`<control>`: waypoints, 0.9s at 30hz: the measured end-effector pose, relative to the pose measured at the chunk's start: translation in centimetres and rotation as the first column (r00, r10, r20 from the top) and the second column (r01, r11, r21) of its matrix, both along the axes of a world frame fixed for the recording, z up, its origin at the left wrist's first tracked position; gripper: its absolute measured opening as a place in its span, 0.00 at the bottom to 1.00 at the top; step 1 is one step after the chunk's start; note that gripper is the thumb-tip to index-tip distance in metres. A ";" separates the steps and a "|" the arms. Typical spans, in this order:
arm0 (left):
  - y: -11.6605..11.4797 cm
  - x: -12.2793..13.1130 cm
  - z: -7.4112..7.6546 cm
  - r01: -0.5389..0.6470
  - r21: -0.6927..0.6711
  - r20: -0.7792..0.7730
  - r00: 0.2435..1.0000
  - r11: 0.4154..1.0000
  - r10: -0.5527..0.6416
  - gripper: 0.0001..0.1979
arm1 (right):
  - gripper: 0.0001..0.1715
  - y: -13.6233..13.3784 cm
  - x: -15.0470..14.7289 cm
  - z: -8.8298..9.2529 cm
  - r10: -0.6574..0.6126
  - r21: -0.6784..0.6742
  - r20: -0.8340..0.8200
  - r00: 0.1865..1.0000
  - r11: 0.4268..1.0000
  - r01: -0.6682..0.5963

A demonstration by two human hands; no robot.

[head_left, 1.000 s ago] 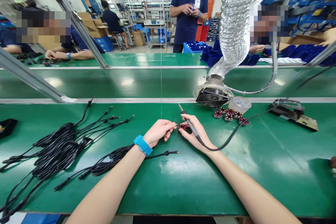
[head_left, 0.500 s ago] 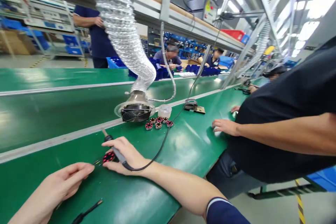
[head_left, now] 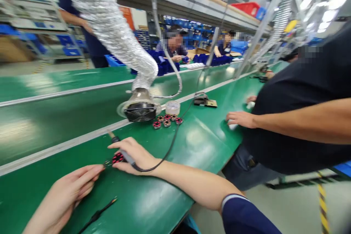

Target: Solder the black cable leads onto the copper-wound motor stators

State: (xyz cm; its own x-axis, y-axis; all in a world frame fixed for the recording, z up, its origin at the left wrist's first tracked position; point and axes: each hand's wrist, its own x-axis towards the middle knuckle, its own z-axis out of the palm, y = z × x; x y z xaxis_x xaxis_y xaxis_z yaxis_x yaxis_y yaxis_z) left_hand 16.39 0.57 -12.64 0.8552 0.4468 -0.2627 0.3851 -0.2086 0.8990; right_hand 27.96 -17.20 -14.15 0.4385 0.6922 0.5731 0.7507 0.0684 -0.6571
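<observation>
Between the thumb and fingers of my right hand is a small round motor stator with red and black windings. The same hand also carries a soldering iron, its tip pointing up and away over the bench. My left hand is closed in a pinch on thin wires, whose ends reach towards the stator's left side. Whether the wires touch the stator I cannot tell. A black cable with bare ends lies on the green bench nearer to me.
Several similar stators lie by a clear round container. Behind them hangs a fan on a silver duct. A small metal stand is further right. At the right, a co-worker's hand rests over the bench.
The view has shifted slightly. My left hand has brought the wire ends closer to the stator. My right hand still holds the stator and soldering iron.
</observation>
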 end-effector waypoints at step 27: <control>-1.9 -0.4 2.1 -0.063 -0.414 0.133 0.983 0.908 0.129 0.15 | 0.28 0.9 -1.7 -0.4 -0.087 0.080 -0.182 0.979 0.991 0.103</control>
State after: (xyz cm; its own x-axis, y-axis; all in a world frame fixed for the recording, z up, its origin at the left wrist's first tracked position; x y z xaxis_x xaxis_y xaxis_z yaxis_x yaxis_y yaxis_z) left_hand 15.97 -1.33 -10.57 0.8580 0.4112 -0.3079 0.2352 0.2184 0.9471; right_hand 26.29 -16.26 -14.53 0.6002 0.5926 0.5372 0.6283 0.0664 -0.7752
